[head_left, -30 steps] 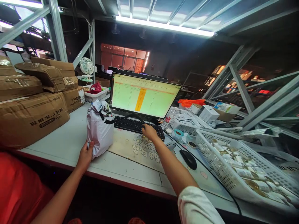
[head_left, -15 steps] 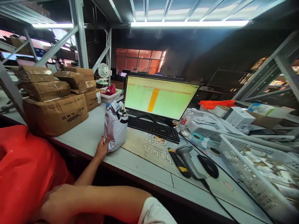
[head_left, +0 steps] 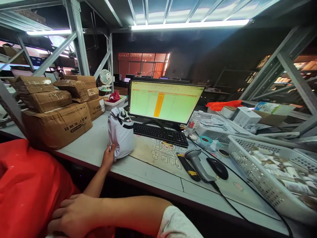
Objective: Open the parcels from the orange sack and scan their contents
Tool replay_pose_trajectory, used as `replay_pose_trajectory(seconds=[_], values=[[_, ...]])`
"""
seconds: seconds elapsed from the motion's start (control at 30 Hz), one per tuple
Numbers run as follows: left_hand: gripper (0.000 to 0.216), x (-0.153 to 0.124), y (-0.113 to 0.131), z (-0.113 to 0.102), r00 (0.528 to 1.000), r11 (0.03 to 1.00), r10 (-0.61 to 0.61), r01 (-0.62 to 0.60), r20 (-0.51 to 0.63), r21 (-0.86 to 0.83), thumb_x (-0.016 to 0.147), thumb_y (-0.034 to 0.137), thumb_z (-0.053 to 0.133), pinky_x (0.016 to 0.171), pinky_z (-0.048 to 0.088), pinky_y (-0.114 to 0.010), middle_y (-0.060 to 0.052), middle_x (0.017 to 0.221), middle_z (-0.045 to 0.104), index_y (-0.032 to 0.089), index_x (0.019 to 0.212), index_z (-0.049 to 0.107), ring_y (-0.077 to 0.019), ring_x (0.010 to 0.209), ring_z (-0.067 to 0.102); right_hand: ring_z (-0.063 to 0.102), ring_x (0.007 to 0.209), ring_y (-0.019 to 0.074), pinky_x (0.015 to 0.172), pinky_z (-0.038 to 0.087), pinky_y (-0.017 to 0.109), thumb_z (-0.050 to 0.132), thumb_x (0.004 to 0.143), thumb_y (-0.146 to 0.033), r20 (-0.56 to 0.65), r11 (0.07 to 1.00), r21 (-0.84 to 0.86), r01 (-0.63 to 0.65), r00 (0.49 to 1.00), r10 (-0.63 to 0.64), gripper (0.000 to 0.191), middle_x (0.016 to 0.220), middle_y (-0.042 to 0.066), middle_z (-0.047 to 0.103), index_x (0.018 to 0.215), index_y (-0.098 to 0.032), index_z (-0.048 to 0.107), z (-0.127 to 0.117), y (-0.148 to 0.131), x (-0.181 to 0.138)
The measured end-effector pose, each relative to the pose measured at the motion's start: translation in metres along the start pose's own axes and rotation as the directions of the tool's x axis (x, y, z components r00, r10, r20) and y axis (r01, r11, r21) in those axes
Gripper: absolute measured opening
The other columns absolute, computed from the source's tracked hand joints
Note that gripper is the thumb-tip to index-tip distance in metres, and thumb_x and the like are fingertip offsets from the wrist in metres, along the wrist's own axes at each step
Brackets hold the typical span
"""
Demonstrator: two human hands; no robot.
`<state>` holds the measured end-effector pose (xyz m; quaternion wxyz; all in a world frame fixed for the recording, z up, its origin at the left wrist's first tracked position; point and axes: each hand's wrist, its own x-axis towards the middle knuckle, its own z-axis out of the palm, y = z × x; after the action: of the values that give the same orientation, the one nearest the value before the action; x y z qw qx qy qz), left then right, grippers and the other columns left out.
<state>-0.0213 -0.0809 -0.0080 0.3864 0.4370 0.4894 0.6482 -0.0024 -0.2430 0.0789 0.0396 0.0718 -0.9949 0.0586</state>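
Observation:
My left hand [head_left: 108,156] grips the lower left side of a white plastic mailing bag [head_left: 120,137], its thumb showing against the plastic. The bag stands upright on the desk in front of the monitor, its top crumpled, with a black and coloured patch near the upper edge. My right hand [head_left: 73,213] reaches across my left forearm at the bottom left. Its fingers lie loosely apart beside a large red plastic sack [head_left: 32,185], their tips partly hidden. No object shows in that hand.
A monitor [head_left: 163,100] and keyboard [head_left: 160,134] stand behind the mat. To the right lie a barcode scanner [head_left: 198,163], a yellow-black cutter [head_left: 188,168], a mouse [head_left: 218,167] and a white basket [head_left: 257,180] of small items. Cardboard boxes [head_left: 58,127] are stacked at left.
The view has turned slightly right. My right hand has come up and right from low against the red sack and is less blurred. My left hand keeps its hold on the mailing bag.

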Motion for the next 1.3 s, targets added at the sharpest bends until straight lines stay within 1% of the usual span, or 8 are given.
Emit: replay_pose_trajectory(seconds=[0.27, 0.43, 0.5, 0.6, 0.67, 0.83, 1.03, 1.3], values=[[0.084, -0.005, 0.008, -0.004, 0.993, 0.988, -0.105, 0.109, 0.050, -0.107, 0.071, 0.084, 0.065, 0.088, 0.054, -0.035, -0.014, 0.104, 0.078, 0.012, 0.114, 0.072, -0.0283, 0.105, 0.071, 0.072, 0.079, 0.0209, 0.067, 0.052, 0.031, 0.052, 0.100, -0.053, 0.116, 0.956, 0.030, -0.291, 0.951, 0.286, 0.039, 0.083, 0.001, 0.078, 0.099, -0.022, 0.074, 0.004, -0.005, -0.031], [0.078, -0.008, 0.021, -0.010, 0.933, 0.961, -0.229, 0.261, 0.276, -0.085, 0.063, 0.081, 0.075, 0.067, 0.052, -0.033, -0.011, 0.076, 0.076, 0.010, 0.093, 0.076, -0.0273, 0.073, 0.071, 0.068, 0.067, 0.0122, 0.060, 0.048, 0.021, 0.053, 0.099, -0.056, 0.120, 0.770, 0.505, -0.390, 0.915, 0.385, 0.041, 0.077, -0.001, 0.075, 0.089, -0.021, 0.073, -0.043, -0.003, -0.162], [0.072, -0.007, 0.024, -0.007, 0.904, 0.952, -0.261, 0.298, 0.339, -0.062, 0.063, 0.080, 0.076, 0.059, 0.048, -0.031, -0.009, 0.068, 0.074, 0.011, 0.085, 0.077, -0.0240, 0.062, 0.067, 0.069, 0.074, 0.0150, 0.067, 0.052, 0.024, 0.045, 0.103, -0.054, -0.075, 0.577, 0.575, -0.580, 0.665, 0.743, 0.046, 0.080, 0.003, 0.075, 0.095, -0.019, 0.073, -0.054, -0.001, -0.238], [0.065, -0.002, 0.024, 0.001, 0.883, 0.945, -0.281, 0.323, 0.377, -0.050, 0.062, 0.074, 0.080, 0.058, 0.047, -0.031, -0.009, 0.065, 0.073, 0.011, 0.079, 0.077, -0.0215, 0.057, 0.064, 0.068, 0.098, 0.0268, 0.091, 0.054, 0.042, 0.049, 0.099, -0.039, -0.433, 0.104, 0.377, -0.920, -0.076, 0.898, 0.036, 0.111, 0.015, 0.074, 0.115, -0.015, 0.071, -0.044, 0.003, -0.340], [0.063, 0.001, 0.023, 0.005, 0.870, 0.939, -0.296, 0.340, 0.395, -0.044, 0.060, 0.071, 0.083, 0.060, 0.048, -0.031, -0.010, 0.065, 0.074, 0.011, 0.078, 0.078, -0.0225, 0.060, 0.066, 0.064, 0.113, 0.0343, 0.101, 0.049, 0.053, 0.050, 0.094, -0.030, -0.482, -0.128, 0.231, -0.965, -0.228, 0.846, 0.045, 0.127, 0.023, 0.067, 0.132, -0.009, 0.064, -0.022, 0.003, -0.387], [0.066, 0.003, 0.018, 0.004, 0.859, 0.944, -0.294, 0.328, 0.419, -0.011, 0.062, 0.075, 0.078, 0.064, 0.050, -0.034, -0.011, 0.068, 0.075, 0.011, 0.081, 0.078, -0.0272, 0.070, 0.070, 0.062, 0.117, 0.0356, 0.103, 0.048, 0.052, 0.043, 0.095, -0.029, -0.430, -0.210, 0.105, -0.972, -0.234, 0.872, 0.054, 0.127, 0.023, 0.065, 0.143, -0.007, 0.057, 0.022, 0.000, -0.426], [0.070, 0.001, 0.009, 0.000, 0.895, 0.974, -0.220, 0.225, 0.388, 0.033, 0.068, 0.078, 0.070, 0.069, 0.050, -0.034, -0.010, 0.071, 0.074, 0.010, 0.085, 0.077, -0.0285, 0.078, 0.069, 0.068, 0.070, 0.0252, 0.073, 0.056, 0.041, 0.033, 0.093, -0.029, -0.367, -0.163, 0.566, -0.809, -0.423, 0.829, 0.055, 0.086, 0.013, 0.072, 0.138, -0.008, 0.058, -0.022, 0.021, -0.375], [0.065, -0.002, 0.014, -0.002, 0.936, 0.987, -0.130, 0.089, 0.328, 0.136, 0.076, 0.077, 0.061, 0.069, 0.048, -0.032, -0.006, 0.068, 0.070, 0.012, 0.076, 0.073, -0.0230, 0.070, 0.063, 0.071, 0.100, 0.0276, 0.090, 0.054, 0.040, 0.036, 0.096, -0.020, -0.570, 0.280, 0.320, -0.905, 0.051, 0.820, 0.052, 0.118, 0.018, 0.073, 0.144, -0.013, 0.056, -0.103, 0.072, -0.219]])
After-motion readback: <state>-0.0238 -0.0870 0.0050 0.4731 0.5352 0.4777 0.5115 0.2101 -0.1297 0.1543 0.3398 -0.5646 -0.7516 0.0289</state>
